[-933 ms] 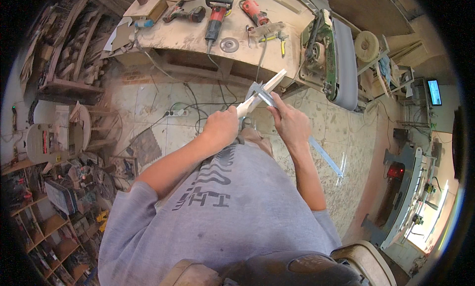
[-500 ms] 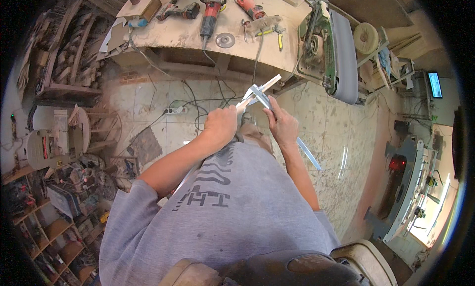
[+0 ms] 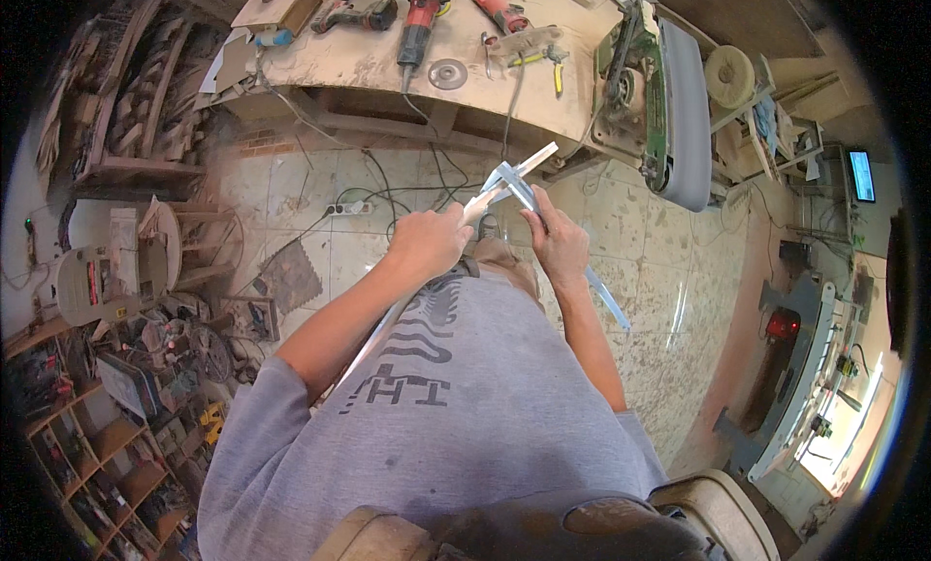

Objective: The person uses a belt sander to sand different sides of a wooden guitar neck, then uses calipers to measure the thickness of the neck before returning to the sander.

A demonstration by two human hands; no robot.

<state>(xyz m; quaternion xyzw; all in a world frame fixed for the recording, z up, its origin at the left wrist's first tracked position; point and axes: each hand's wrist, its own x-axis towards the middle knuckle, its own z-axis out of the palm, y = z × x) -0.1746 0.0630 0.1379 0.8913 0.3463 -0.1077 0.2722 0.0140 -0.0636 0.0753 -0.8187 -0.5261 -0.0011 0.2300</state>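
My left hand (image 3: pixel 428 241) grips a long pale strip (image 3: pixel 529 167) that runs from under my forearm up toward the workbench. My right hand (image 3: pixel 557 239) holds a metal caliper (image 3: pixel 507 182), whose jaws sit across the strip near its far end. The caliper's long blade (image 3: pixel 609 305) sticks out below my right hand, over the floor. Both hands are held in front of my chest, above a grey shirt.
A dusty workbench (image 3: pixel 388 62) ahead carries power tools, a red grinder (image 3: pixel 420 20), a disc and pliers. A green belt sander (image 3: pixel 669 105) stands at the right. A power strip (image 3: pixel 347 210) and cables lie on the tiled floor. Cluttered shelves and wood scraps fill the left side.
My hands with strip and caliper stay together; the view has shifted slightly, so the workbench sits higher in the picture.
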